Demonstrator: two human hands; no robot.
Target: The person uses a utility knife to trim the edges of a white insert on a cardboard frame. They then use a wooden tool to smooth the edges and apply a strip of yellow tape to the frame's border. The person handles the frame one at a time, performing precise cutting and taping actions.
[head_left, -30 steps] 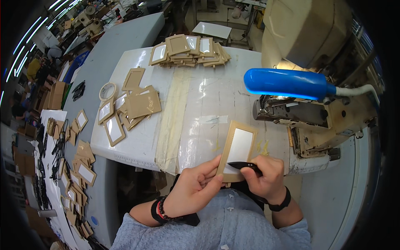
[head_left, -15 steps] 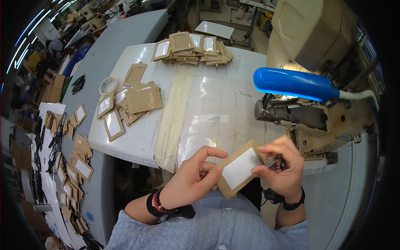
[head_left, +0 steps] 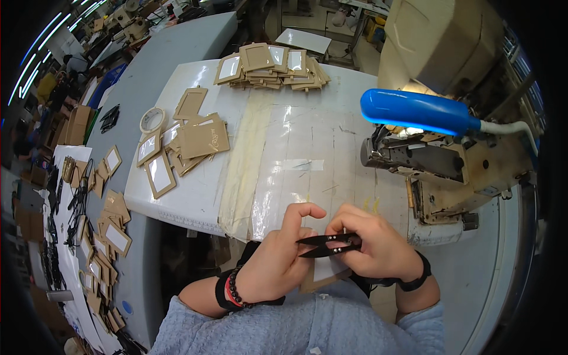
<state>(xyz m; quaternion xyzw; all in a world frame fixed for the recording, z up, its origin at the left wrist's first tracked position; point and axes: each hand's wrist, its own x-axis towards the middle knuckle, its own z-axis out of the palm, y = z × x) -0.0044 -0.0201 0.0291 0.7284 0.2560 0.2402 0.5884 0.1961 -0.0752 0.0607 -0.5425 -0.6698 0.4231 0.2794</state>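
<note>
Just above my lap, my left hand (head_left: 275,254) is closed on a flat tan card holder (head_left: 322,283) with a white window. Both hands and the tool cover most of the holder, so only its lower part shows. My right hand (head_left: 377,245) grips black thread snips (head_left: 322,245). Their two pointed blades stand apart and point left, above the holder and close to my left fingers. The left index finger is bent up and away from the holder.
A sewing machine (head_left: 491,165) with a blue lamp (head_left: 414,110) stands at the right. Similar holders lie in a far stack (head_left: 257,57), a left pile (head_left: 204,139) and along the grey table (head_left: 145,195). A tape roll (head_left: 152,120) sits beside the left pile.
The holder has dropped lower and turned, with its white window now largely covered. My right hand has moved left off its edge, and the snips now extend from its fingers.
</note>
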